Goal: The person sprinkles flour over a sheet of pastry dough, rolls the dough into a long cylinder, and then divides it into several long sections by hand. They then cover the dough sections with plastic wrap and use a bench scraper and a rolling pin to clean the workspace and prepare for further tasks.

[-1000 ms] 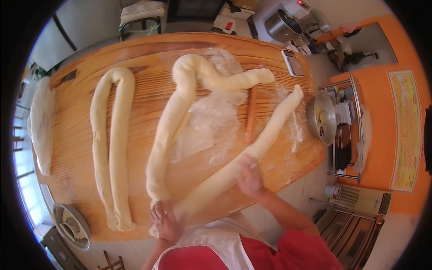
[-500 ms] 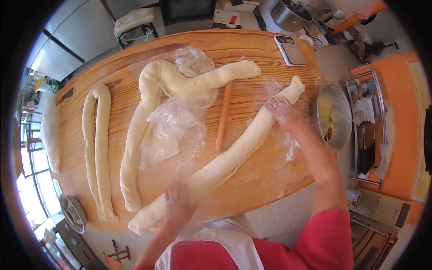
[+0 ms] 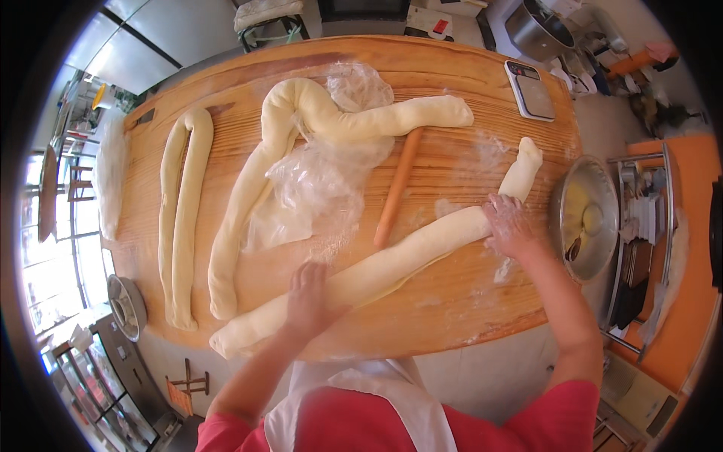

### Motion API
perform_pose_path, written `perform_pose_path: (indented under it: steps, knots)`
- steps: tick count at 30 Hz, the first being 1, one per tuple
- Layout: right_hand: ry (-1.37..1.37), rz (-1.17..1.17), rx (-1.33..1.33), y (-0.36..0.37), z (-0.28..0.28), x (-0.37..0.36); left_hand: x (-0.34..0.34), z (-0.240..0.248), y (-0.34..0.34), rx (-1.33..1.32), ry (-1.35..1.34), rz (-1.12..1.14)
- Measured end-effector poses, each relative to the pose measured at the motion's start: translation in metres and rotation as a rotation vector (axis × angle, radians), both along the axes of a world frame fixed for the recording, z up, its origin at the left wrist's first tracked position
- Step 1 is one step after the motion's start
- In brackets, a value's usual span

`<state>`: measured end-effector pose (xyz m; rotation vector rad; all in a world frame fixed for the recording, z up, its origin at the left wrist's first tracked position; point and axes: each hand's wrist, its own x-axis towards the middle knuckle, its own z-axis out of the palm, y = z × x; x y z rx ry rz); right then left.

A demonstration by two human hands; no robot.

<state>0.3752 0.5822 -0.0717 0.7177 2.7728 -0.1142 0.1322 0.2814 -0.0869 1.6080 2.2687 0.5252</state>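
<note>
A long pale dough roll (image 3: pixel 392 265) runs diagonally across the near side of the wooden table (image 3: pixel 452 324). My left hand (image 3: pixel 312 303) lies palm down over its left part, fingers extended toward the far edge. Over the narrower right part rests my right hand (image 3: pixel 513 226), its fingers spread across the top. Just past that hand, the roll's right end bends away from me. Beyond the roll, a thin wooden rolling pin (image 3: pixel 398 188) touches another dough rope (image 3: pixel 294 102), which is bent in an arch. A third dough strip (image 3: pixel 188 211), folded double, lies farther left.
Crumpled clear plastic (image 3: pixel 316 188) lies under and beside the arched rope. A scale (image 3: pixel 530 90) sits at the far right corner. To the right stands a metal bowl (image 3: pixel 591 218) with yellowish contents; another bowl (image 3: pixel 126 307) is beyond the left edge. White flour dusts the wood.
My right hand has drawn back toward me, and the roll's right part now bends beside it. My left hand has pushed away from me over the dough. The whole view has shifted.
</note>
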Motion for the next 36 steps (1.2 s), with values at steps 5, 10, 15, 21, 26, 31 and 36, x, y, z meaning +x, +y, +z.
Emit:
perform_pose_path:
  steps: [5,10,15,21,26,31,36]
  knots:
    - [0.142,0.125,-0.165,-0.011,-0.011,-0.020,0.029,-0.027,-0.005,-0.055,0.021,-0.153]
    - [0.395,0.153,-0.068,-0.058,-0.030,0.059,0.057,-0.032,-0.066,0.141,0.082,-0.386]
    - [0.252,0.063,-0.239,-0.069,0.011,0.051,0.054,0.000,-0.003,-0.117,0.004,-0.144]
    - [0.106,0.370,-0.345,-0.049,-0.004,0.017,0.098,-0.016,-0.003,-0.185,0.041,-0.339]
    - [0.195,0.333,-0.343,-0.056,-0.028,0.018,0.099,-0.016,0.019,-0.257,-0.165,-0.187]
    - [0.205,0.286,-0.361,-0.053,-0.028,0.019,0.086,0.004,0.059,-0.888,-0.421,-0.280]
    - [0.090,0.321,-0.460,-0.043,-0.022,0.007,0.055,-0.024,0.072,-1.122,-1.005,-0.691]
